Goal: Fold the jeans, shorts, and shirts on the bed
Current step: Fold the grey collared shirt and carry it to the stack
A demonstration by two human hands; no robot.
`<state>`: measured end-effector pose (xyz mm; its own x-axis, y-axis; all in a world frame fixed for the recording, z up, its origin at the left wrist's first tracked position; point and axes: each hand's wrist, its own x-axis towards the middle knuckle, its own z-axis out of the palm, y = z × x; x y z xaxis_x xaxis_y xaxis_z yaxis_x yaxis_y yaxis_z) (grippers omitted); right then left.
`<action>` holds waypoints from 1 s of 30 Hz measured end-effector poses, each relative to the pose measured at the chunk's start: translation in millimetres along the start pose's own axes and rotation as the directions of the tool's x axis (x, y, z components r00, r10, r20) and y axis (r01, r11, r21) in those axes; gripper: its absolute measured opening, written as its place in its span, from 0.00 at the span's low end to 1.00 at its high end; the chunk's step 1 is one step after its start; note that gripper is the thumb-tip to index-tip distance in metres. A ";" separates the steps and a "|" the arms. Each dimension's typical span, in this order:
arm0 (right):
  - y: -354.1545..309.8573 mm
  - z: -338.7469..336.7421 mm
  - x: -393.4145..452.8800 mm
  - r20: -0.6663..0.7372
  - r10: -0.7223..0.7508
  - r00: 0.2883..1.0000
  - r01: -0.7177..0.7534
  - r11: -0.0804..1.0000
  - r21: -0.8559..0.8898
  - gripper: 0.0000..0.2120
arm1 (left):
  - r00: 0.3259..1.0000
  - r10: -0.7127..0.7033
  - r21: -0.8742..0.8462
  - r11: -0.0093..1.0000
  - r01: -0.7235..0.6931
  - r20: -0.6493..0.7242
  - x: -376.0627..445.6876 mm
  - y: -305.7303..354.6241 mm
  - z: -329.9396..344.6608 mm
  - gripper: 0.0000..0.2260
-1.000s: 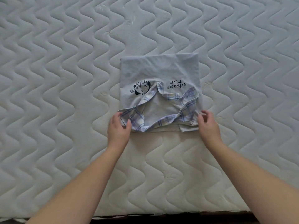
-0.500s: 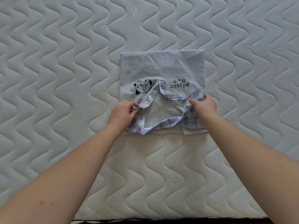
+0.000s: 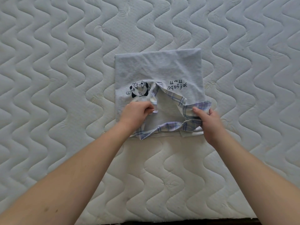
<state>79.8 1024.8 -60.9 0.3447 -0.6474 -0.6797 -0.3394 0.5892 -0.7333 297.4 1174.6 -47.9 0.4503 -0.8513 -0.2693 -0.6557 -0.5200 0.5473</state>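
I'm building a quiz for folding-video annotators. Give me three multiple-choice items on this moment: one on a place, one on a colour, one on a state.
1. Where is the cartoon print on the shirt?
A. just beyond the left hand
B. beside the right hand
C. at the far fold

2. What colour is the collar's check?
A. red and black
B. blue and white
C. green and yellow

3. What is the right hand doing?
A. lying flat on the mattress
B. hanging off the bed
C. gripping the collar

Key: 1 A, the cartoon print sits on the shirt just past the left hand. 2 B, the collar shows blue lines on white. 3 C, the right hand has fingers curled round the checked cloth, on the mattress.
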 end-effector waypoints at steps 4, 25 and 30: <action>1.0 7.7 -6.5 0.016 0.011 1.000 -0.011 0.999 0.045 0.06 | 0.997 0.055 -0.106 0.993 -0.060 -0.051 0.8 11.4 1.5 0.04; 2.1 13.9 -9.2 0.032 -0.055 0.998 0.058 0.995 -0.085 0.10 | 0.993 -0.006 0.458 0.887 -0.051 0.122 43.0 32.4 26.5 0.18; 1.7 14.3 -9.6 0.004 -0.045 0.999 0.045 0.997 -0.055 0.12 | 0.941 -0.337 0.358 0.884 0.300 0.042 36.8 42.9 41.5 0.27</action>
<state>88.4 1038.9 -56.0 0.3633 -0.6713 -0.6461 -0.3708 0.5320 -0.7613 260.7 1118.1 -67.3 0.6192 -0.6287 -0.4706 -0.6614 -0.7405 0.1190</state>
